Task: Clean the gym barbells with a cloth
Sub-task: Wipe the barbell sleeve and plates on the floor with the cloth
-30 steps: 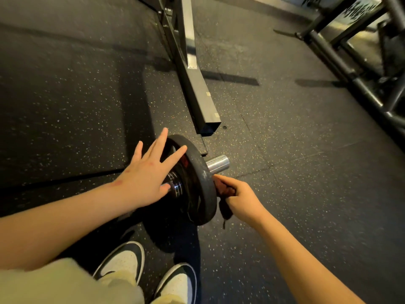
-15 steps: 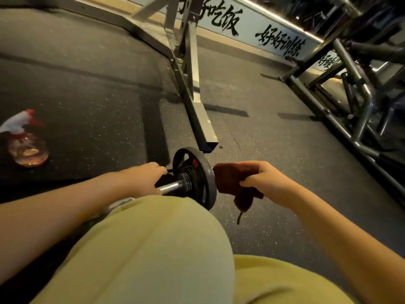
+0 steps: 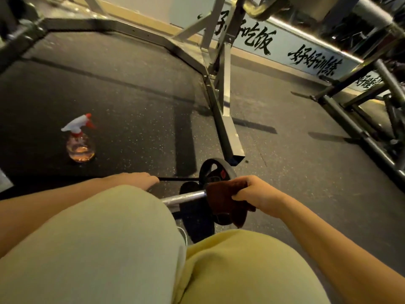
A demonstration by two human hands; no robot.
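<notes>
View from above a crouching person's knees: the barbell [image 3: 184,197] rests on the dark rubber floor [image 3: 131,95] just in front of them. Its black weight plate [image 3: 213,170] sits near the foot of a steel rack [image 3: 228,132], and a spray bottle [image 3: 80,145] stands well apart to the left. The right hand [image 3: 258,194] has its grip clenched on a brown cloth [image 3: 221,198] draped over the bar beside the plate, while the left hand [image 3: 131,181], half hidden behind a knee, shows straight fingers grasping nothing visible. Wiping the bar seems to be the step in hand, and the next move likely calls for sliding the cloth along the shaft with firm pressure.

Spray bottle [image 3: 80,141] on rubber floor [image 3: 131,110]
</notes>
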